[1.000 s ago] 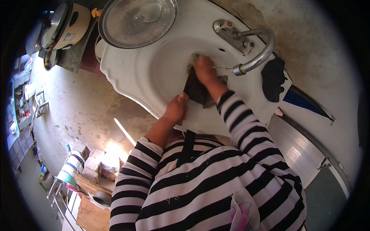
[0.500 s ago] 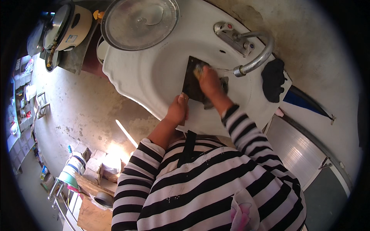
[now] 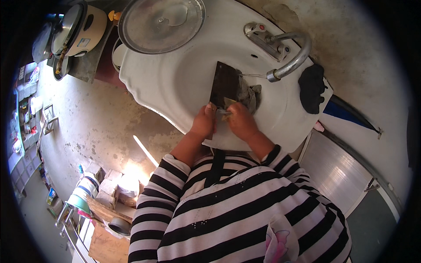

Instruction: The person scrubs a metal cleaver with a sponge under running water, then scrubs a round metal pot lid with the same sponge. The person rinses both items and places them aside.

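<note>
A dark, rectangular cleaver point(image 3: 224, 81) lies over the white sink basin point(image 3: 182, 83), its blade pointing away from me. My left hand point(image 3: 204, 122) is closed round its handle at the blade's near end. My right hand point(image 3: 242, 121) pinches a small yellowish scrubbing pad point(image 3: 229, 105) with a greyish, shiny part, against the lower blade near my left fingers. A crumpled grey cloth point(image 3: 251, 94) sits in the basin just right of the blade. From the curved metal faucet point(image 3: 291, 63) a thin stream of water runs toward the cloth and blade.
A large round metal lid point(image 3: 161, 24) rests on the sink's far left rim. A black cloth point(image 3: 312, 89) hangs over the right rim. Farther left stands a cream rice cooker point(image 3: 90, 33). Bricks point(image 3: 107, 188) and wooden boards point(image 3: 107, 243) lie at lower left.
My right hand has moved down the blade with the pad, toward my left hand, uncovering the blade's upper part and the grey cloth. My left hand keeps its hold on the cleaver.
</note>
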Demonstrator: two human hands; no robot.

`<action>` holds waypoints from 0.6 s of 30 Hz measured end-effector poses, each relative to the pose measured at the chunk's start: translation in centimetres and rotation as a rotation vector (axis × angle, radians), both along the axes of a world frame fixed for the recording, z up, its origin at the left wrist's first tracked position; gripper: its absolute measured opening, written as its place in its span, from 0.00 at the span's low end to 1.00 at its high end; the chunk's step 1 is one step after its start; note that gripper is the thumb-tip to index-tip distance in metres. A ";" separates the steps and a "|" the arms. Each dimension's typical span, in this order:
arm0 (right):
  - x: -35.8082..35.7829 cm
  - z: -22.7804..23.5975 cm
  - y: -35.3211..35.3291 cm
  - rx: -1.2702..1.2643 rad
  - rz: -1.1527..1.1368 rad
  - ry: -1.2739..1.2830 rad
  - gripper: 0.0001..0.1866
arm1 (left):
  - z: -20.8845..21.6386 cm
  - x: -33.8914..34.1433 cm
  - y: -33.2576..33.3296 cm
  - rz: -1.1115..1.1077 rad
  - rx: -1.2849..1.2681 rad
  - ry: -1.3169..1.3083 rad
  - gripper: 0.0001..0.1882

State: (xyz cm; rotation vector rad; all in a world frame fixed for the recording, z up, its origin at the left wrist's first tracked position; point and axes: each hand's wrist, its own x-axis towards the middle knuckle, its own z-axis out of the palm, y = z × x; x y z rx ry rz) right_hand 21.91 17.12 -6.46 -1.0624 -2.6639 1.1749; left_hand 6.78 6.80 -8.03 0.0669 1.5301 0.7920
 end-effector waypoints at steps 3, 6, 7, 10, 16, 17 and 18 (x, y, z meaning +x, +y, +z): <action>1.9 3.3 2.3 -0.087 0.039 -0.256 0.14 | 0.2 0.1 0.2 0.116 0.004 -0.082 0.26; 0.3 3.7 4.1 0.023 -0.115 -0.029 0.15 | 0.5 0.1 0.5 0.121 -0.045 -0.100 0.26; -0.8 3.1 4.6 -0.011 -0.085 0.072 0.15 | 0.5 0.1 0.6 0.129 -0.037 -0.101 0.25; -5.0 -1.3 3.4 -0.059 0.057 0.221 0.14 | 0.6 0.0 0.3 0.135 -0.013 -0.073 0.25; 0.7 -3.2 2.1 -0.054 -0.143 -0.121 0.15 | 0.4 0.4 0.1 0.037 0.033 -0.074 0.25; 1.8 -2.6 2.8 -0.023 -0.159 -0.104 0.15 | 0.5 0.4 0.1 0.042 0.061 -0.064 0.24; 2.4 -2.0 3.5 -0.006 -0.197 -0.128 0.15 | 0.6 0.3 0.2 0.060 0.058 -0.063 0.24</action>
